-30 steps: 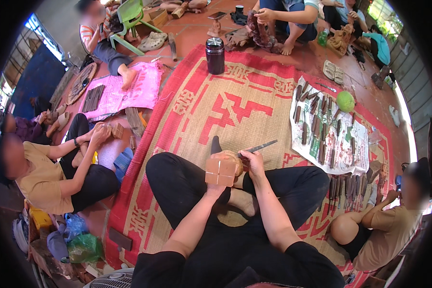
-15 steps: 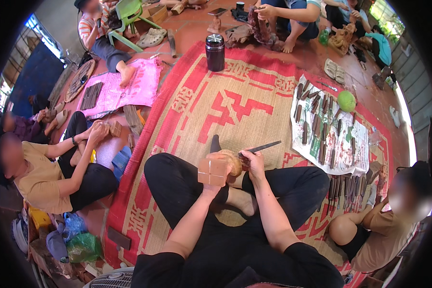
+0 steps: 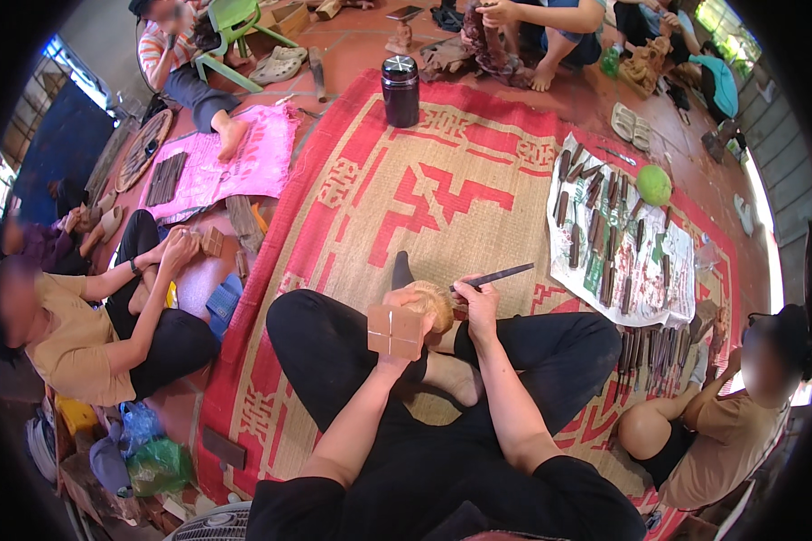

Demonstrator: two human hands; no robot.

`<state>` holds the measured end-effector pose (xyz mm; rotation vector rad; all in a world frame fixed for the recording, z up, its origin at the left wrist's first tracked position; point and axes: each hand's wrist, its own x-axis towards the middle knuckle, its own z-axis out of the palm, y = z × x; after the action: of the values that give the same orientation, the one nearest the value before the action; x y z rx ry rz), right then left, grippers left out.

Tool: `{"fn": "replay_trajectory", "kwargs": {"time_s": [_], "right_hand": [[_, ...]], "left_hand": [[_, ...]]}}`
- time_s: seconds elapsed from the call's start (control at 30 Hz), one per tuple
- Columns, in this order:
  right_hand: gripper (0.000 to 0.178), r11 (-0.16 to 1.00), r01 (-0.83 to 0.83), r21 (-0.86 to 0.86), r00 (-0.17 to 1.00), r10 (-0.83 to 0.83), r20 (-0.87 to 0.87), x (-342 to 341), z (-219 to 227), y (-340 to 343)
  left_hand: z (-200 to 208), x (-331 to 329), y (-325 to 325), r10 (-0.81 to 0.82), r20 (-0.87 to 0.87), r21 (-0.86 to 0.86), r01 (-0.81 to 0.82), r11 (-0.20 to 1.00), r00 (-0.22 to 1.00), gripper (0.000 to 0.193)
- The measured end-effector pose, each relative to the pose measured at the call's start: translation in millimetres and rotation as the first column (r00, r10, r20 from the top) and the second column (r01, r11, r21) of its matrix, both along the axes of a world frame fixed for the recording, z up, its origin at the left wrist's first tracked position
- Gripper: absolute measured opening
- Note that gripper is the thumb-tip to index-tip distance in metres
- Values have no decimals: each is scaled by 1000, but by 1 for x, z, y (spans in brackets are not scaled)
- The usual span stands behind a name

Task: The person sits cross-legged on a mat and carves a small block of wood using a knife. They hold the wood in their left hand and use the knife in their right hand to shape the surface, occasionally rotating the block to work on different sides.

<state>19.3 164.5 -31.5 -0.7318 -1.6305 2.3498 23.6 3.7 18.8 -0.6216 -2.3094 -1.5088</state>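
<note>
My left hand [image 3: 410,297] is wrapped round a wood carving that has a flat square base [image 3: 394,335] with pale crossing lines and a rounded, ridged yellowish part [image 3: 438,307]. This piece is held above my crossed legs, its base turned up toward me. Just to the right, my right hand [image 3: 481,307] grips a dark, slim carving tool [image 3: 505,273]. The tool's rear end points up and right, while its working tip is hidden by my fingers. Between the right hand and the carving's rounded side there is little or no gap; contact cannot be made out.
A red and tan woven mat [image 3: 442,239] lies under me. Several dark-handled tools rest on a white sheet [image 3: 559,261] at right, with a green round fruit [image 3: 653,185] beside it. A dark flask [image 3: 401,99] stands at the mat's far edge. Other people sit around.
The view has shifted slightly. The carving is tilted a little differently in my left hand, and the tool in my right hand lies at a slightly flatter angle.
</note>
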Motion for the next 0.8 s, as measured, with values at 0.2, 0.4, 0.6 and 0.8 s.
{"fn": "replay_trajectory", "kwargs": {"time_s": [0.2,0.4,0.6,0.8], "right_hand": [[5,1000,-28,0,1000,28,2,0,-2,2],[8,996,-45,-78,998,48,40,4,5,3],[15,994,-41,-97,982,58,179,1,1,8],[16,975,-124,-183,965,161,205,-2,15,12]], "left_hand": [[-4,3,0,-34,13,47,33,998,999,38],[-11,3,0,-49,15,38,49,998,999,37],[-13,9,-2,-61,110,17,60,998,992,37],[-12,12,-2,-108,114,57,102,993,988,36]]}}
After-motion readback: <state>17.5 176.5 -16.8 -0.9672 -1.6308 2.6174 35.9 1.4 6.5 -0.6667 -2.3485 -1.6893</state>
